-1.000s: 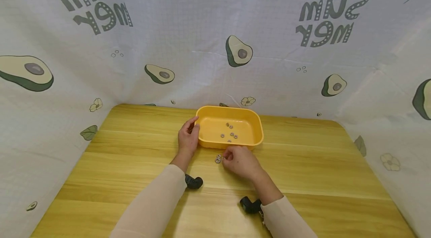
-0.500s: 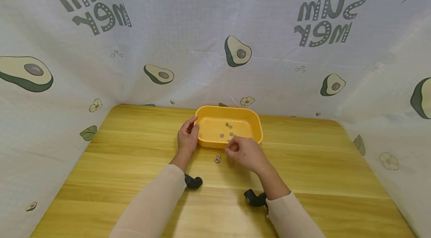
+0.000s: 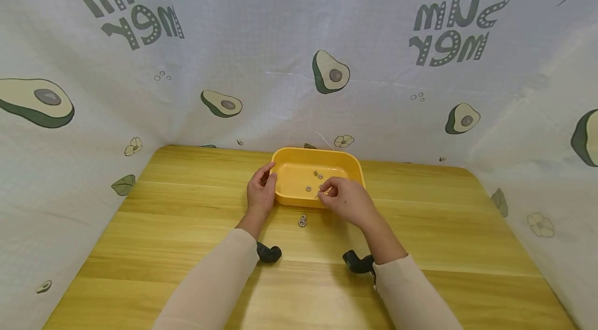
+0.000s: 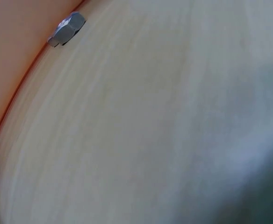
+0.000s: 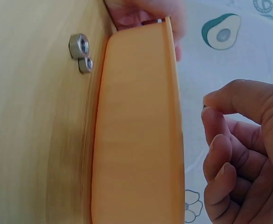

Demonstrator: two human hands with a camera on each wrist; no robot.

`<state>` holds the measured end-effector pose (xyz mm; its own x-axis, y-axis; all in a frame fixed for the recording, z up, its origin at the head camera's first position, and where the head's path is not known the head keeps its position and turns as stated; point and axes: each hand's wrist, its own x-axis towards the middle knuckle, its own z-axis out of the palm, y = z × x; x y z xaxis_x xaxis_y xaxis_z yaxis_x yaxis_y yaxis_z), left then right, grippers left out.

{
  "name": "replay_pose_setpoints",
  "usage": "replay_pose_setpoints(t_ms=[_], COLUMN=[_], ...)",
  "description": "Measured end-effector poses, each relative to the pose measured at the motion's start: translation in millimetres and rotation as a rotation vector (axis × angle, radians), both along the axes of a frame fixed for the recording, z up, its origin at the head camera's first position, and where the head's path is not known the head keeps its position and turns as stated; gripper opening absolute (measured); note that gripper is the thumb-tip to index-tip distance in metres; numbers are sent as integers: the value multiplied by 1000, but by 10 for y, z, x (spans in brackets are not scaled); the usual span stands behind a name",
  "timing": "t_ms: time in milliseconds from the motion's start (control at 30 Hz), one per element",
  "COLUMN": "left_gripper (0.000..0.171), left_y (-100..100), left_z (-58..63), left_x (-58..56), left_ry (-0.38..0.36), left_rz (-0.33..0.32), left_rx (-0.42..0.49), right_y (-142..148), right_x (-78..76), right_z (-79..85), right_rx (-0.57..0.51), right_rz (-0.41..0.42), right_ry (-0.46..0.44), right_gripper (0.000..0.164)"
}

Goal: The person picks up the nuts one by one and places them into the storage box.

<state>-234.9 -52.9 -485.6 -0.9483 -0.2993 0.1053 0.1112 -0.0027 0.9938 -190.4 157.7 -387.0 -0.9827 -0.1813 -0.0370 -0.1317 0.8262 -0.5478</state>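
Note:
A yellow plastic tray (image 3: 295, 201) sits toward the back of the table, with several small metal nuts (image 3: 309, 189) lying inside it. My left hand (image 3: 260, 196) holds the tray's left end, thumb and fingertips at the rim. Over the tray's front right part, my right hand (image 3: 347, 200) pinches a nut (image 5: 204, 107) between thumb and index finger; only a dark sliver of it shows in the right wrist view. Two hex nuts, a larger one (image 5: 79, 46) and a smaller one (image 5: 85, 64), lie together on the table in front of the tray.
The wooden table (image 3: 187, 200) extends to both sides of the tray. A white cloth (image 3: 280, 50) with avocado prints hangs behind it and along the sides. Black wrist devices (image 3: 269, 253) project below both wrists.
My right hand has lifted from the table in front of the tray and moved forward and slightly right, over the tray, with the nut. My left hand and the tray have stayed put.

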Motion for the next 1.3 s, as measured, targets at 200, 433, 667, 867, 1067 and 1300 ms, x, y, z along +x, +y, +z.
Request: replay_pose_setpoints(t_ms=[200, 433, 667, 867, 1067, 1300], left_gripper=[33, 32, 32, 33, 33, 33], left_y=[-8, -14, -4, 8, 6, -4], left_z=[-11, -18, 9, 33, 35, 28], left_x=[6, -2, 4, 15, 13, 0], left_ry=[-9, 3, 6, -10, -15, -18], left_rz=[1, -2, -4, -9, -12, -7], left_rx=[-9, -1, 2, -2, 3, -2], right_y=[21, 45, 27, 11, -3, -4], right_x=[-149, -368, -517, -573, -586, -582], right_z=[-3, -32, -96, -148, -166, -158], right_rx=[14, 43, 95, 139, 173, 188], right_rz=[16, 38, 64, 60, 53, 54], right_ry=[11, 24, 9, -7, -22, -22], right_gripper=[14, 18, 18, 21, 23, 24])
